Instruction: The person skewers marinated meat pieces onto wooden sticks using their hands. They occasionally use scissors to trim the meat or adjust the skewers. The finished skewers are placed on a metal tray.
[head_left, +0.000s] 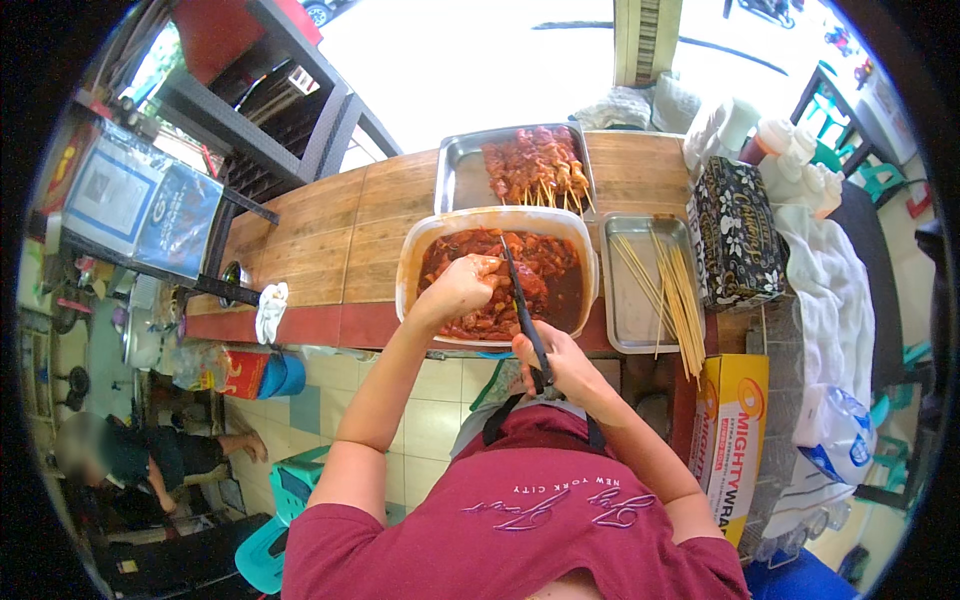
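A white plastic tub full of cut meat in dark red marinade stands at the counter's near edge. Over it, the fingers of my left hand pinch a piece of marinated meat. My right hand grips the handles of black scissors, whose blades point away from me and touch or pass close by the meat. Behind the tub, a metal tray bears several skewers of raw meat. To its right, bare bamboo skewers lie in a smaller metal tray.
A black patterned box, squeeze bottles and a white towel line the wooden counter's right end. A yellow wrap box stands beside my right arm. A teal plastic chair is on my left; a person sits farther off.
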